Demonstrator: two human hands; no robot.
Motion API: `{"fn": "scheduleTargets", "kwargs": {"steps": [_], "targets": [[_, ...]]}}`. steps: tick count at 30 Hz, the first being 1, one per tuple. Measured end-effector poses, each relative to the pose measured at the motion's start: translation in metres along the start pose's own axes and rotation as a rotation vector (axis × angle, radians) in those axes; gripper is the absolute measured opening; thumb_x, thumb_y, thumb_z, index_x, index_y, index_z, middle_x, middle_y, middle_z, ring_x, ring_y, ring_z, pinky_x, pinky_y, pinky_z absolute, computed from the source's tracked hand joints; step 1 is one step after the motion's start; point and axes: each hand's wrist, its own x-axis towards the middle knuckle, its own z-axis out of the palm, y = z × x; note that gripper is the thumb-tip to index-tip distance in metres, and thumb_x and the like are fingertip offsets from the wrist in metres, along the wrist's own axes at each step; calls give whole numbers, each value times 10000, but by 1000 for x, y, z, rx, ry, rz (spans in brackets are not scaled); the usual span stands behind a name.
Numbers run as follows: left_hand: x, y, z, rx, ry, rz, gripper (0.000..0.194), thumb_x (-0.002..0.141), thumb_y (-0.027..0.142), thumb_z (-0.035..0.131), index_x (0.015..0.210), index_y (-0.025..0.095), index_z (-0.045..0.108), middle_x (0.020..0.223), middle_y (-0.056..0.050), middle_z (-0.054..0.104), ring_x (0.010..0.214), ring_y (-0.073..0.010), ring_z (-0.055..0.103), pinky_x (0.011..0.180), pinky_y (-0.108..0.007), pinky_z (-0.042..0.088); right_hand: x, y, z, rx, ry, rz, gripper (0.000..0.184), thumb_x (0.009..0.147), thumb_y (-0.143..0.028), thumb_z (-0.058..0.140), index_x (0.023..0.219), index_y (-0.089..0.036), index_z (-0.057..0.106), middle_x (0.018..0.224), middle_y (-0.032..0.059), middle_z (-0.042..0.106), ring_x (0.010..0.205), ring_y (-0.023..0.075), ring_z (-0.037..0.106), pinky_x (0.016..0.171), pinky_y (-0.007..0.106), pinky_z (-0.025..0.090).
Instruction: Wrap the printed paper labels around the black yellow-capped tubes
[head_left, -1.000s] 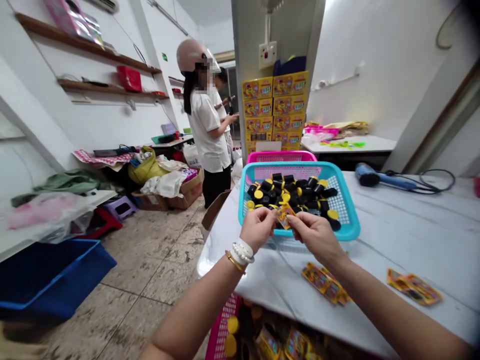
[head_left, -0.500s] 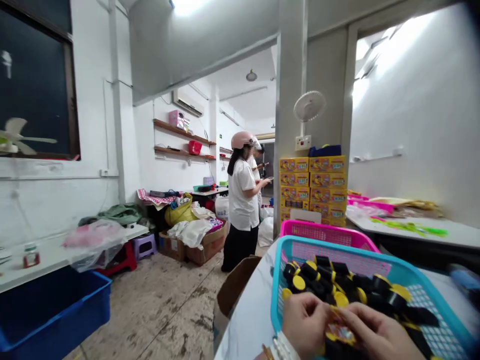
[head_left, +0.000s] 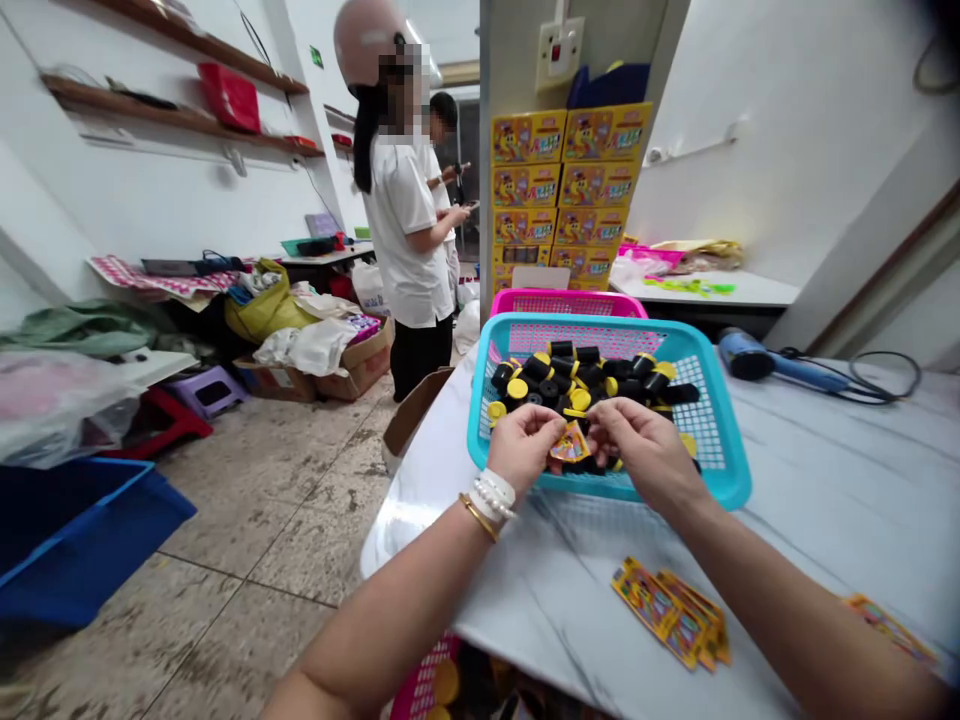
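A small orange-and-yellow printed sticker point(head_left: 570, 443) sits pinched between the fingers point(head_left: 546, 432) of both hands, its face tilted upward, edges curling slightly. It is held just above the near rim of a turquoise basket point(head_left: 721, 478).

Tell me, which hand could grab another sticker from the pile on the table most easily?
Probably the right hand: the sticker pile lies below it, on its side. The left hand sits farther away. Both pinch one sticker.

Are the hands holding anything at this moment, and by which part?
Yes. Both hands pinch one small orange-yellow printed wrapper over the blue basket: the left hand grips its left edge, the right hand its right edge, fingertips only.
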Motion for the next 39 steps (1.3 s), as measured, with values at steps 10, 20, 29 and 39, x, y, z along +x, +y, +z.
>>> {"fn": "scheduleTargets", "kwargs": {"steps": [10, 20, 29, 39], "targets": [[6, 10, -5, -113, 195, 113, 389, 729, 438, 797, 913, 178, 574, 557, 54, 606, 413, -83, 502, 389, -183, 364, 0, 9, 3, 2, -38, 11, 416, 712, -566, 798, 734, -159, 720, 648, 25, 682, 529, 117, 559, 497, 246, 464], [-9, 8, 5, 168, 150, 262, 236, 704, 319, 819, 765, 164, 653, 698, -1, 648, 610, -98, 565, 573, -208, 450, -7, 4, 11, -52, 197, -133, 338, 752, -513, 769, 818, -188, 706, 673, 5, 659, 538, 124, 549, 481, 250, 483], [-7, 12, 2, 42, 231, 235, 162, 797, 297, 709, 863, 150, 690, 743, -29, 673, 630, -115, 597, 583, -225, 482, 2, -2, -3, 1, 284, -100, 384, 734, -547, 779, 792, -177, 691, 615, -5, 634, 486, 112, 522, 426, 232, 438], [-21, 15, 6, 268, 240, 401, 229, 862, 349, 672, 763, 149, 727, 746, -59, 663, 678, -155, 589, 630, -271, 477, -12, 11, 7, -294, 283, -284, 340, 893, -513, 637, 798, -190, 683, 675, 8, 652, 600, 145, 581, 559, 262, 487]]}}
